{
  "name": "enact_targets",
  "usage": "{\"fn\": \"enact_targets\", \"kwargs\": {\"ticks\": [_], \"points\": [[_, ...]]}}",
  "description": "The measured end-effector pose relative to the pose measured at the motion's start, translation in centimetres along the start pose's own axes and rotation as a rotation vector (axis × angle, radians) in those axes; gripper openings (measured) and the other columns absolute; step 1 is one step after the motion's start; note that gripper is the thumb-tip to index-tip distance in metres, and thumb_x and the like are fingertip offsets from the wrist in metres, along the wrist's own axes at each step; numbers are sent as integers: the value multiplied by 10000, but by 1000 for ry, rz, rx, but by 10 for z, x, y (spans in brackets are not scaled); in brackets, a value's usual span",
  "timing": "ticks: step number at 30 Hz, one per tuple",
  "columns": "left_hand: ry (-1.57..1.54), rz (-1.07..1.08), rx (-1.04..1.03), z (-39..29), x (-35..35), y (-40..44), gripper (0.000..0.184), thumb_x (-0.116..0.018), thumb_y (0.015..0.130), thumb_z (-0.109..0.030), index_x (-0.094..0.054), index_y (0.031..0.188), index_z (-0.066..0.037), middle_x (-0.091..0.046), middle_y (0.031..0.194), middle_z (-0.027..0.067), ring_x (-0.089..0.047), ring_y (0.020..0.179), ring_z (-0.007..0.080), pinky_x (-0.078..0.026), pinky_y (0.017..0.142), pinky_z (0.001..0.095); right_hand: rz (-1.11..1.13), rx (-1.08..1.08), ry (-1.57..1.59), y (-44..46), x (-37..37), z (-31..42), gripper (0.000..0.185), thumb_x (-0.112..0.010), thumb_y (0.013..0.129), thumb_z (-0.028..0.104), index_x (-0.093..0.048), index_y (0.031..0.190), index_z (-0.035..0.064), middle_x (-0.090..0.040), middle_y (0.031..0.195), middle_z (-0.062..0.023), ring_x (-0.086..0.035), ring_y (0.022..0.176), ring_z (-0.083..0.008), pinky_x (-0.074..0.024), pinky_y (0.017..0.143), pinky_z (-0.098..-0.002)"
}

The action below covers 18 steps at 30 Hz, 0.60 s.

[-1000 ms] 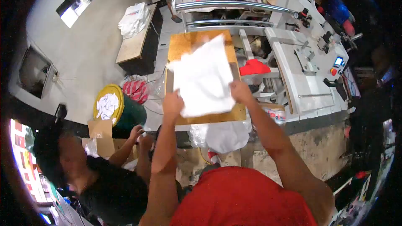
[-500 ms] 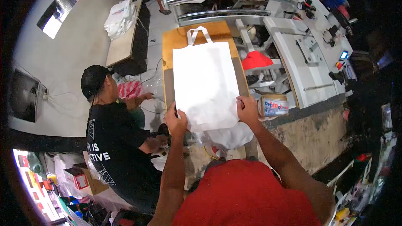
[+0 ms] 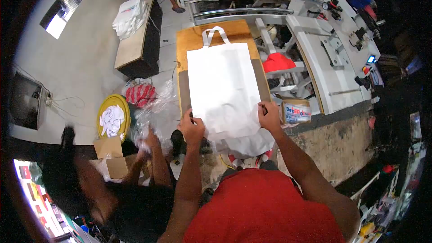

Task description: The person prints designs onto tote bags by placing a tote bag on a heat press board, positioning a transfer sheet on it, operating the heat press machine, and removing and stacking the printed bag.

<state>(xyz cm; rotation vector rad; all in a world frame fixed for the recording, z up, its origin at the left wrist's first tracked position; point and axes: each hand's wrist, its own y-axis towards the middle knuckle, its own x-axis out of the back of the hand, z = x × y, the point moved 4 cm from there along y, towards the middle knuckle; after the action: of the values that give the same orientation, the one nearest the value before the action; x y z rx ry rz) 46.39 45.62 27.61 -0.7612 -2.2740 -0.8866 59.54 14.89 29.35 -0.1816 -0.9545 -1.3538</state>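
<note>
A white tote bag [image 3: 222, 85] lies flat on an orange-brown board [image 3: 182, 45] with a grey area, its two handles looped toward the far end. My left hand [image 3: 192, 127] pinches the bag's left side near its lower corner. On the opposite side, my right hand [image 3: 270, 116] has thumb and fingers closed on the right edge. The bag's near end looks slightly rumpled. Beneath it, more white material [image 3: 247, 147] hangs past the board's near end.
Left of me, a co-worker's hands [image 3: 150, 141] are at clear plastic [image 3: 159, 117]. Close by are a yellow-rimmed bin [image 3: 102, 113] and a cardboard box [image 3: 118, 167]. White bags [image 3: 129, 18] are stacked on a side table. Right stand a white machine [image 3: 315, 54], red cloth [image 3: 278, 63] and small box [image 3: 297, 111].
The co-worker has shifted down and toward the left, bringing the yellow-rimmed bin and cardboard box into sight. My hands and the tote bag stay nearly in place.
</note>
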Motion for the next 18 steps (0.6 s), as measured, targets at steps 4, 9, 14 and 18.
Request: {"fn": "enact_targets", "kwargs": {"ticks": [4, 9, 14, 18], "points": [[8, -9, 8, -3, -1, -1, 365, -574, 758, -67, -610, 1120, -101, -599, 777, 35, -585, 720, 239, -390, 805, 447, -35, 35, 20, 2, 5, 4, 94, -661, 797, 75, -670, 889, 56, -622, 731, -119, -551, 726, -318, -442, 671, -420], [68, -42, -29, 0, -2, -2, 355, -573, 752, -60, -610, 1103, -100, -583, 748, 26, -573, 698, 232, -387, 791, 432, -25, 17, 28, 0, 0, -1, 80, -648, 789, 83, -666, 867, 80, -567, 639, -63, -532, 707, -299, -415, 680, -432], [50, -40, -25, -2, -3, -1, 355, -577, 743, -50, -609, 1094, -95, -576, 736, 27, -569, 694, 231, -386, 788, 430, -32, 26, 45, 1, 2, 0, 79, -657, 785, 73, -666, 864, 69, -564, 637, -71, -527, 695, -288, -414, 661, -423], [53, -6, 5, 0, -3, -1, 340, -576, 740, -40, -610, 1074, -92, -576, 745, 34, -571, 709, 235, -387, 799, 424, -33, 62, -4, 2, 2, 3, 84, -666, 781, 66, -664, 864, 57, -530, 616, -66, -507, 658, -270, -405, 626, -410]]}}
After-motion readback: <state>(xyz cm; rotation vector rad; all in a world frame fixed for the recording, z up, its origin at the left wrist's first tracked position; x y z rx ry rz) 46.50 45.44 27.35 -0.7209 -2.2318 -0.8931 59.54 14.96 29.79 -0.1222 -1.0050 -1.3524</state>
